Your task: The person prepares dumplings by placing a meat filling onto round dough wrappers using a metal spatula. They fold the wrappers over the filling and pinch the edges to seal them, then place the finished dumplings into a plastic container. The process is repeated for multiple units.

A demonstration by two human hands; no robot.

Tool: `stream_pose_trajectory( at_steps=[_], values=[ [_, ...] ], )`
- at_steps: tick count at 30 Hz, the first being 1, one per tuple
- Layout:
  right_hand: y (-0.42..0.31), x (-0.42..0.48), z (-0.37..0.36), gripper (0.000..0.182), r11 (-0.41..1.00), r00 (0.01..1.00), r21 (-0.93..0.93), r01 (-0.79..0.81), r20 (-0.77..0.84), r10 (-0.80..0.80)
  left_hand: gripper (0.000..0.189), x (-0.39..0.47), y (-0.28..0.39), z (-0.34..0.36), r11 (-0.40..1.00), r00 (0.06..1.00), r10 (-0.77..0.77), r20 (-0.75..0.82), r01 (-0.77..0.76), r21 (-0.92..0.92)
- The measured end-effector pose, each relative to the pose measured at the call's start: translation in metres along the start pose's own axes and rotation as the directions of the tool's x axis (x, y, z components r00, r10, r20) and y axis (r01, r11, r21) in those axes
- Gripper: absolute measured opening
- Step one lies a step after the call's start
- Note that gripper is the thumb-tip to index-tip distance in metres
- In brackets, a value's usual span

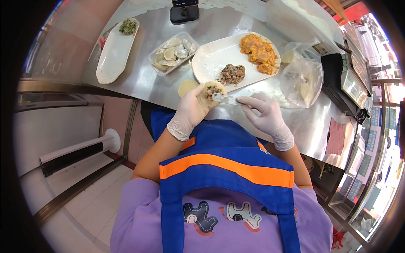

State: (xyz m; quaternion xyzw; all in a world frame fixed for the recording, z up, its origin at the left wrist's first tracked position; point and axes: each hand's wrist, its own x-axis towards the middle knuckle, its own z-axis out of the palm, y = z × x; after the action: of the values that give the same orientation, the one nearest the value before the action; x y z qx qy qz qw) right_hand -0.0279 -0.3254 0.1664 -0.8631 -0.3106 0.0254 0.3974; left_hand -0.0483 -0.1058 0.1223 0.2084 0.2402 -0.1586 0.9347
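Observation:
In my gloved left hand (189, 109) rests a round dumpling wrapper (207, 100), with a dab of minced filling on its middle. My gloved right hand (265, 114) grips a flat metal spatula (228, 99), whose tip touches that filling. Just beyond, a large white oval plate (208, 64) carries a mound of dark minced filling (233, 74) and a larger orange-yellow filling (259, 53). Another round wrapper (186, 87) lies on the steel table by my left fingers. A clear plastic tray (161, 73) farther left contains several folded dumplings (175, 52).
A long white plate (115, 57) with green filling (127, 27) lies at the table's left. A clear plastic bag (305, 82) sits right of the oval plate, beside a black device (332, 82). At the back stands a phone stand (184, 14). A brown cloth (336, 136) lies at right.

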Motion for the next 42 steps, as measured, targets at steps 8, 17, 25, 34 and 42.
stream_pose_trajectory(
  at_steps=[8,17,25,34,42],
  values=[
    [-0.011,0.000,-0.012,0.017,0.994,0.997,-0.099,-0.053,0.052,0.059,0.042,-0.012,0.004,0.023,0.987,0.989,0.144,-0.029,-0.146,-0.062],
    [-0.026,-0.002,0.027,0.024,0.995,0.994,-0.082,-0.055,-0.100,0.047,0.040,-0.010,0.003,0.042,0.987,0.990,0.110,0.091,-0.099,-0.125],
    [-0.032,0.001,-0.004,0.024,0.506,0.832,0.676,-0.536,0.320,0.454,0.039,-0.017,0.008,0.038,0.968,0.954,0.221,0.200,-0.239,0.071],
    [-0.024,-0.006,0.015,0.022,0.113,0.714,0.773,-0.624,0.506,0.484,0.041,-0.017,0.011,0.037,0.961,0.964,0.239,0.115,-0.218,-0.169],
    [-0.031,-0.004,-0.007,0.025,0.103,0.735,0.806,-0.583,0.469,0.491,0.041,-0.016,0.017,0.038,0.968,0.954,0.242,0.180,-0.225,-0.109]
  ],
)
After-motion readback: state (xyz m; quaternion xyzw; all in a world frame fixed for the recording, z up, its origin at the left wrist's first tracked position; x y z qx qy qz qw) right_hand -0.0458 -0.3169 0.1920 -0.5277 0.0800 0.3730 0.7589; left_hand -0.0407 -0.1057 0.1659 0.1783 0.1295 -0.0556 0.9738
